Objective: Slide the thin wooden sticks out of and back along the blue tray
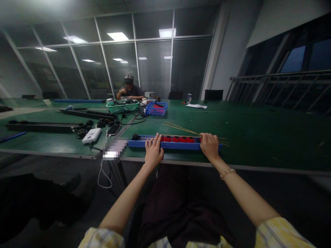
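Arms outstretched; L hand (pixel 153 152), R hand (pixel 209 146) on strip (pixel 178 145).

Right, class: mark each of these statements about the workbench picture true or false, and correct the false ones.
1. The left hand and right hand both rest on the long blue tray. True.
2. The pieces in the tray are green. False: they are red.
3. Thin yellow sticks lie on the table just behind the tray. True.
4. The white power bank lies to the right of the tray. False: it lies to the left.
5. A beaded bracelet is on the right wrist. True.
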The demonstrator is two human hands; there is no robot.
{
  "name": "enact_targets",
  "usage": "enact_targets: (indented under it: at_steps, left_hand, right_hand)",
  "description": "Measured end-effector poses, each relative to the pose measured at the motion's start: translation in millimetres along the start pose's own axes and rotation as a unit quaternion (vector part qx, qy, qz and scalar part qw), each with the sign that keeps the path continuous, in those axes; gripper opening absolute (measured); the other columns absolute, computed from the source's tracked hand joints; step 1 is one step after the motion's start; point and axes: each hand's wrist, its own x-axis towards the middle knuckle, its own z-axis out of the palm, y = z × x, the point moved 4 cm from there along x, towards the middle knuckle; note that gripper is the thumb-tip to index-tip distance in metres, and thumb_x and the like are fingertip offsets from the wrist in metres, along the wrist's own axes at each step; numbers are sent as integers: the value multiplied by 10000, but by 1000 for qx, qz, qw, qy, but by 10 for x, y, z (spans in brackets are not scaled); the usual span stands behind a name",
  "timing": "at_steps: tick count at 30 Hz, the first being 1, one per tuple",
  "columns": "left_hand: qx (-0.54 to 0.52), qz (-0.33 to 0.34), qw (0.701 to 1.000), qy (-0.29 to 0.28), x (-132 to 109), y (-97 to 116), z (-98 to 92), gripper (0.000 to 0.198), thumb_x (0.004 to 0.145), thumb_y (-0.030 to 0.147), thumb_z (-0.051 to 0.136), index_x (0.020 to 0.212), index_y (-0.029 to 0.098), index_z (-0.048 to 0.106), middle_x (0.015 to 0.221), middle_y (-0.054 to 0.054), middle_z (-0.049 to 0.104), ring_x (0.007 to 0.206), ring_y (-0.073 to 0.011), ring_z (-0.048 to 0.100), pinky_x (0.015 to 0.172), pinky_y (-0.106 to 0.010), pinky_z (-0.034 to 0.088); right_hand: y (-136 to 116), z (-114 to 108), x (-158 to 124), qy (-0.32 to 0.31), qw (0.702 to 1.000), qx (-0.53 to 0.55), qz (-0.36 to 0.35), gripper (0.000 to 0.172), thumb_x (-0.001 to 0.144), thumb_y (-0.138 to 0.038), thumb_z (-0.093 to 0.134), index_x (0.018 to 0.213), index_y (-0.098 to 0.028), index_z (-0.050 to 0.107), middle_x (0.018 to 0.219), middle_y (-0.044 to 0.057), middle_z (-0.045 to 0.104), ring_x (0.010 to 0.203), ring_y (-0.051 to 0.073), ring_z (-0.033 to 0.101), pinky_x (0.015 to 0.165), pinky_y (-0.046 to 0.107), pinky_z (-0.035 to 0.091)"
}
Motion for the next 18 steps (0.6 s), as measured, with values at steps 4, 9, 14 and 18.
enact_targets:
  at_steps: [4, 9, 14, 18]
  left_hand:
    - [-7, -4, 1000, 1, 3, -9, 16, 700, 900, 248, 455, 1564, 164, 251, 1603, -78, 370, 1320, -292, 413, 1198, -523, 217]
    - [-4, -6, 1000, 8, 7, -10, 24, 735, 891, 243, 461, 1576, 144, 210, 1583, -90, 402, 1310, -293, 424, 1199, -519, 218]
    - [-4, 2, 1000, 11, 6, -15, 9, 700, 896, 237, 453, 1564, 160, 258, 1612, -78, 354, 1321, -295, 420, 1199, -518, 218]
    - [-4, 1, 1000, 15, 8, -23, 17, 684, 897, 248, 457, 1553, 154, 288, 1616, -85, 345, 1331, -301, 413, 1198, -520, 223]
  right_hand:
    - [-13, 11, 16, -10, 1000, -4, 0, 306, 993, -215, 308, 1056, -192, 607, 843, 115, 636, 826, 257, 505, 770, 398, 295]
    - [-10, 20, 25, -9, 999, 33, 28, 304, 983, -277, 333, 1111, -201, 598, 863, 118, 626, 854, 266, 508, 793, 401, 312]
    - [-30, -19, 14, -28, 998, 46, 20, 349, 975, -351, 380, 1224, -181, 558, 978, 133, 634, 938, 282, 523, 819, 407, 345]
    - [-41, -22, 42, -43, 997, 58, 23, 383, 989, -401, 367, 1223, -197, 592, 996, 134, 614, 960, 288, 515, 841, 428, 362]
